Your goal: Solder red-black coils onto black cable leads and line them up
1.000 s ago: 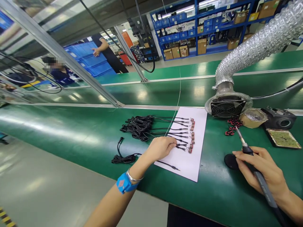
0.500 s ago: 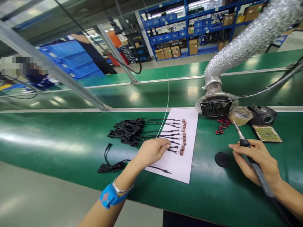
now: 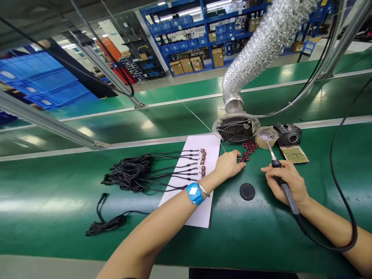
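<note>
My left hand, with a blue wrist strap on the forearm, lies across the white paper sheet and its curled fingertips touch a pile of small red-and-black coils. Whether it pinches one is hidden. My right hand is closed around a soldering iron, tip pointing up toward a solder pot. On the sheet lie black cable ends with several small copper coils. A bundle of black cables lies left of the sheet.
A fume fan on a silver flexible duct stands behind the sheet. An iron stand and sponge tray sit to the right. A black round disc and a loose cable lie on the green belt.
My left hand left the cable ends on the paper and reached right to the red-and-black coil pile. The view swung rightward; my right hand keeps the soldering iron.
</note>
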Tool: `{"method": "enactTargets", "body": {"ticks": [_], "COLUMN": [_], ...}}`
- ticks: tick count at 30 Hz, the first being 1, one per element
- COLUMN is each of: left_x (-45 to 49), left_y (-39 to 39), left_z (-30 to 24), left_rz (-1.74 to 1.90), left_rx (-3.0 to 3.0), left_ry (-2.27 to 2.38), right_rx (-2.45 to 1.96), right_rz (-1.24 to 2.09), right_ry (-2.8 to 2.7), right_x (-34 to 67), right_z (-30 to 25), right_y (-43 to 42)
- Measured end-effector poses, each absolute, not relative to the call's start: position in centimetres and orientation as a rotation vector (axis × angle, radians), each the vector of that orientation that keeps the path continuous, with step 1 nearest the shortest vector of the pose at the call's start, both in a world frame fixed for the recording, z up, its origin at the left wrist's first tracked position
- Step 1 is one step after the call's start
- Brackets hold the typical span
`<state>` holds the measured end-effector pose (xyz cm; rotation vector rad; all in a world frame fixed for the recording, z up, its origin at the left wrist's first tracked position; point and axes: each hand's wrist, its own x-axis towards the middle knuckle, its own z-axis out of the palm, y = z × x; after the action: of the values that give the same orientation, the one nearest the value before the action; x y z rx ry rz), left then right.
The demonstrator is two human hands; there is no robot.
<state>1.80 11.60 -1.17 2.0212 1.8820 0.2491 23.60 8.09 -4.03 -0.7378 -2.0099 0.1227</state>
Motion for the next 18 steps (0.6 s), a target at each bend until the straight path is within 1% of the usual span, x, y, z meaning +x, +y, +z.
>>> {"method": "enactTargets", "body": {"ticks": [4,8,11,18], "left_x": [1.6,1.7,2.0,2.0], "left_y": [9.7,4.9,2.1,1.4], "left_z": [-0.6,-0.1,-0.5,-1.1], "left_rz": [0.244,0.234,0.318,0.380], "left_rx": [2.029,2.012,1.914,1.820], "left_ry": [1.853,1.746,1.672,1.632], "right_rx": [-0.699,-0.728,-0.763,-0.779], "right_rz": [0.164,0.395,0.526,0.660], "right_ry": [-1.981,-2.000,-2.040,-2.103], "right_x": [23.1,21.9,21.1,20.8], "right_z": [-3.3,-3.4,-3.8,-4.3], "right_y": [7.4,6.0,5.0,4.5]}}
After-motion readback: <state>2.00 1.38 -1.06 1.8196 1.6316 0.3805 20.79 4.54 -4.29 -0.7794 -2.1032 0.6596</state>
